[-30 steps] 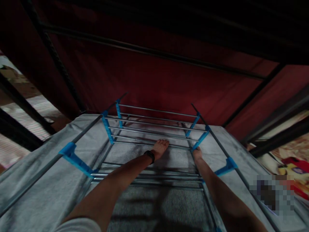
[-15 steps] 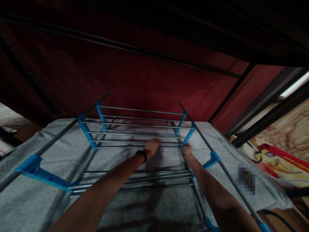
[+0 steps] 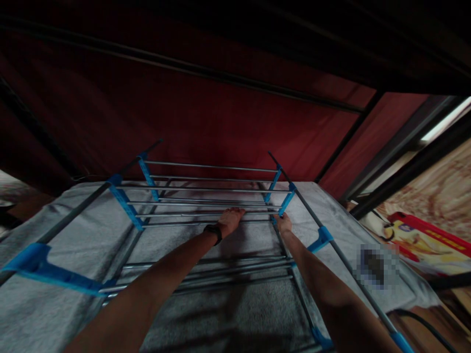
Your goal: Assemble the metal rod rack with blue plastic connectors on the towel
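A metal drying rack [image 3: 191, 202] with grey rods and blue plastic joints lies flat over a grey cloth [image 3: 66, 299]. My left hand [image 3: 230, 218], with a black band on its wrist, rests fingers-down on the rods near the rack's middle. My right hand [image 3: 283, 224] grips the rack beside a blue joint [image 3: 286, 203] on the right side rail. Both forearms reach forward from the bottom of the view.
A dark red fabric wall [image 3: 221, 113] with black frame poles stands behind the rack. Black poles run on the right. A red and yellow printed item [image 3: 427, 242] lies at right. A black cable [image 3: 423, 318] curls at bottom right.
The view has swung left to right and the rack sits lower left in the picture. Both hands have stayed on the rack in nearly the same grip.
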Demonstrator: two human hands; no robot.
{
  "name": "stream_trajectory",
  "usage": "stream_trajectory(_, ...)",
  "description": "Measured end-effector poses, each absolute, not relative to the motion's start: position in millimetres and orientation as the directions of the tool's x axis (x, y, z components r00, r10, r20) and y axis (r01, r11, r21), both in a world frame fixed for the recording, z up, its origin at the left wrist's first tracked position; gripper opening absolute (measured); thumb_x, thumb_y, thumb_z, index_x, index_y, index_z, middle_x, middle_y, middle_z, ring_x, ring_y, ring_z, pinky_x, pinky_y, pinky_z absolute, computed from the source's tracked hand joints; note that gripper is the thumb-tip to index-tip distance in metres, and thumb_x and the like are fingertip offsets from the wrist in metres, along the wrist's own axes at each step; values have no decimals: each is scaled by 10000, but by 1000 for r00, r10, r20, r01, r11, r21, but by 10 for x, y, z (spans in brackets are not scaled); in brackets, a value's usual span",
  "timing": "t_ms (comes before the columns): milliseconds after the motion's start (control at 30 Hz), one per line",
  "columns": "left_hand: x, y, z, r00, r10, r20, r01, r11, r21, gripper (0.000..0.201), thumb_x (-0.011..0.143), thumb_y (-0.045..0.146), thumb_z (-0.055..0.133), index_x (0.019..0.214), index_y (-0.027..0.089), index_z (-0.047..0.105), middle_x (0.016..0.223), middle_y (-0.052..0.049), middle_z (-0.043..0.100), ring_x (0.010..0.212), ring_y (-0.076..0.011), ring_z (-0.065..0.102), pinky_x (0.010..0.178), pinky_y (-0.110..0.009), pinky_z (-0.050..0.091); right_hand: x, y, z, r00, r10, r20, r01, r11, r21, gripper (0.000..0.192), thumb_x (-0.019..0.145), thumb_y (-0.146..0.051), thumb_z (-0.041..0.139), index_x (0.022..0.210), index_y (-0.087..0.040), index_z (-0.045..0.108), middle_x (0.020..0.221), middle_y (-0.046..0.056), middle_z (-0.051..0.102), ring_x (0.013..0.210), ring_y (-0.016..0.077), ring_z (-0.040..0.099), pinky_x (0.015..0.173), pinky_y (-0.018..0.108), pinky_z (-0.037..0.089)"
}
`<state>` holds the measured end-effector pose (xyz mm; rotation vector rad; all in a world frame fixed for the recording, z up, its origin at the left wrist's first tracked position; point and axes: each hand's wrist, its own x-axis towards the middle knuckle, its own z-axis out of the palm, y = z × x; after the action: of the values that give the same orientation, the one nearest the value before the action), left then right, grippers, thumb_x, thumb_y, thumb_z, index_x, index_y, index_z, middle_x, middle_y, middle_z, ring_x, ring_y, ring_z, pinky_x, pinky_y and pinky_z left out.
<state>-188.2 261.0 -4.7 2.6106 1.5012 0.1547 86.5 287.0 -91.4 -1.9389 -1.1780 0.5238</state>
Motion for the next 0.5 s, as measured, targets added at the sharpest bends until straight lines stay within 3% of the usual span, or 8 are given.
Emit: stream_trajectory(500,-1918,2656,-110,519,855,20,840,-514,173,528,842,-17,439,1295,187,617,1195,-121,696,1098,-242,657,956,-358,498,782,2748,-725,475,874,99,685,-297,-665,254,853,-351,490,925,-194,676,816,49,702,787,183,629,732,260,451)
